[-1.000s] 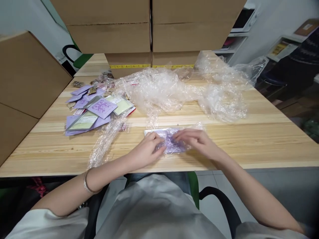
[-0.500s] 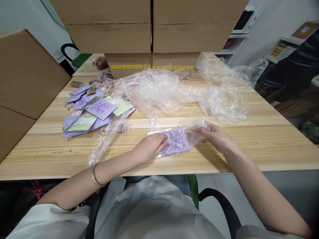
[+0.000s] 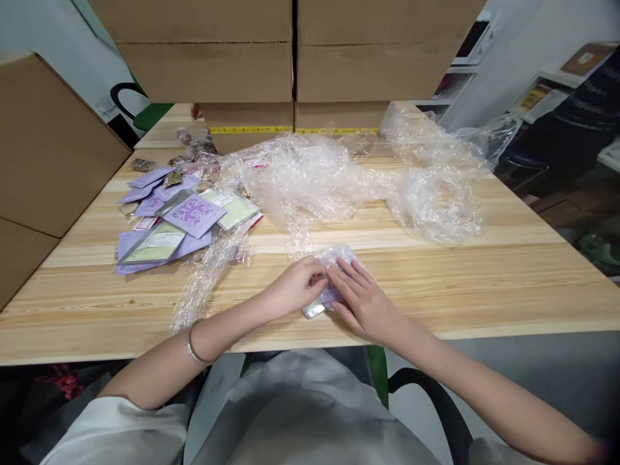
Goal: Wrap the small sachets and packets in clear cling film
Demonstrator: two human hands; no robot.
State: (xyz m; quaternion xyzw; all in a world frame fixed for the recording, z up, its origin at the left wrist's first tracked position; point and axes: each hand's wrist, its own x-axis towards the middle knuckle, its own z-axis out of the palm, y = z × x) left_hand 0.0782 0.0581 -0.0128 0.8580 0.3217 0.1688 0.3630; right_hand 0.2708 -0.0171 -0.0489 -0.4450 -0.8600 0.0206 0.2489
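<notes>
A purple packet [image 3: 334,294] covered in clear plastic wrap [image 3: 341,252] lies near the table's front edge, with a silvery strip showing at its lower left. The fingers of my left hand [image 3: 298,284] are curled in at the packet's left side, closed on the wrap there. My right hand [image 3: 361,297] rests flat over the packet, fingers stretched out and side by side, hiding much of it. A strand of clear wrap [image 3: 208,278] trails over the table left of my hands.
Purple and pale green packets [image 3: 196,216] with small wrapped items are piled on the left. Crumpled clear plastic [image 3: 310,171] spreads across the middle and right. Cardboard boxes [image 3: 290,71] stand at the back, and another box [image 3: 53,142] at left. A person's dark clothing [image 3: 588,103] shows at right.
My right hand has moved left and come down flat onto the packet, folding the loose wrap over it. My left hand stays at the packet's left side.
</notes>
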